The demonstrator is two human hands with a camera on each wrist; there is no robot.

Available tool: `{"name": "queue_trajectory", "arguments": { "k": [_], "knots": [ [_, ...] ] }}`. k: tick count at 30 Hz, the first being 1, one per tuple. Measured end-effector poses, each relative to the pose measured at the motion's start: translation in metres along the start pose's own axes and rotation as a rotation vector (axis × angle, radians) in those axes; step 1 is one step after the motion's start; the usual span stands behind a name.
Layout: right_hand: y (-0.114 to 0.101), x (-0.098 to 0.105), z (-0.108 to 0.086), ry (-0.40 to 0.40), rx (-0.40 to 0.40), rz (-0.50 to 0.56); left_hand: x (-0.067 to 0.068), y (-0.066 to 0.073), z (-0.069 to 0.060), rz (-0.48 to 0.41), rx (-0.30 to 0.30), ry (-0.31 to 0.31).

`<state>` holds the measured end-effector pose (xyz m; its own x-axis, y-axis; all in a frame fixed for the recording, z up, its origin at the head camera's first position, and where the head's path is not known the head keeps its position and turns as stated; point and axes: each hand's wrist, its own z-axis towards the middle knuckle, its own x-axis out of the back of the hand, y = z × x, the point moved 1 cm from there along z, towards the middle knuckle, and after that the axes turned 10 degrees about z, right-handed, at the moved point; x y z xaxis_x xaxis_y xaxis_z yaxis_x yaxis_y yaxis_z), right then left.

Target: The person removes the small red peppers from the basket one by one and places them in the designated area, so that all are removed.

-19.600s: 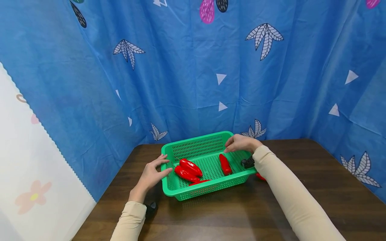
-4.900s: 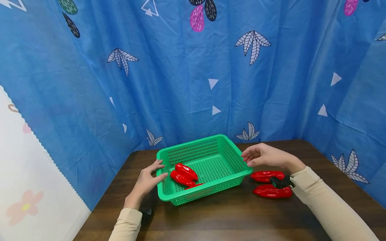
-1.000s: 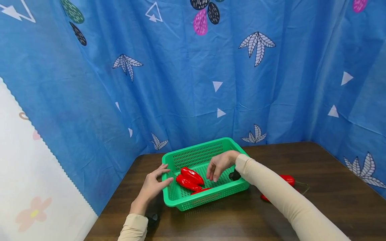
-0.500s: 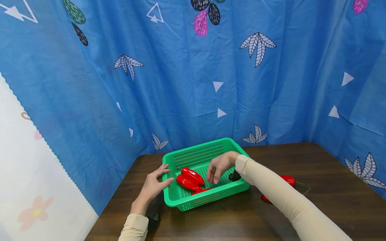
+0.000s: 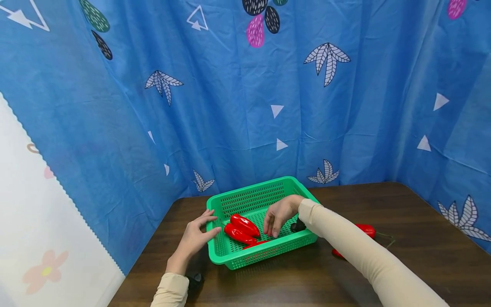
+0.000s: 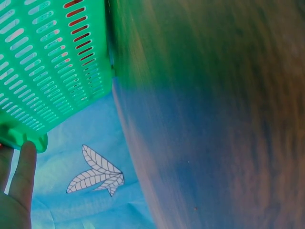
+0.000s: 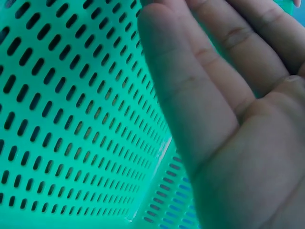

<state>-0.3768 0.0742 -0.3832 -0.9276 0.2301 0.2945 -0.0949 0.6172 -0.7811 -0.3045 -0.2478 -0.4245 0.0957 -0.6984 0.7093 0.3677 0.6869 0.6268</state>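
Head view: left hand (image 5: pixel 191 238) touched, unclenched, left edge of green slotted plastic basket (image 5: pixel 284 246); light bracing likely suited loose, empty-looking right hand (image 5: pixel 281 214) beside glossy red tapered peppers (image 5: pixel 246 225).

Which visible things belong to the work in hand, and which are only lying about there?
In the work, apparently:
green basket
red peppers inside it
left hand, at its edge
right hand, inside it
loose red peppers outside, probably

Only surroundings:
wooden table
blue curtain
white flowered cloth
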Motion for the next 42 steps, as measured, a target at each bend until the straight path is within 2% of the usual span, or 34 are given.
{"name": "queue_trajectory", "arguments": {
  "k": [20,38,42],
  "knots": [
    [0.0025,-0.0023,0.0034,-0.083,-0.067,-0.001,-0.0006,-0.0009,-0.0007,-0.002,0.009,0.000],
    [-0.0037,-0.0064,0.0062,-0.091,-0.127,-0.037,-0.0007,0.0015,-0.0018,-0.009,-0.007,0.005],
    [-0.0031,-0.0072,0.0082,-0.114,-0.129,-0.044,-0.0006,0.0015,-0.0019,-0.002,-0.005,0.002]
  ]
}}
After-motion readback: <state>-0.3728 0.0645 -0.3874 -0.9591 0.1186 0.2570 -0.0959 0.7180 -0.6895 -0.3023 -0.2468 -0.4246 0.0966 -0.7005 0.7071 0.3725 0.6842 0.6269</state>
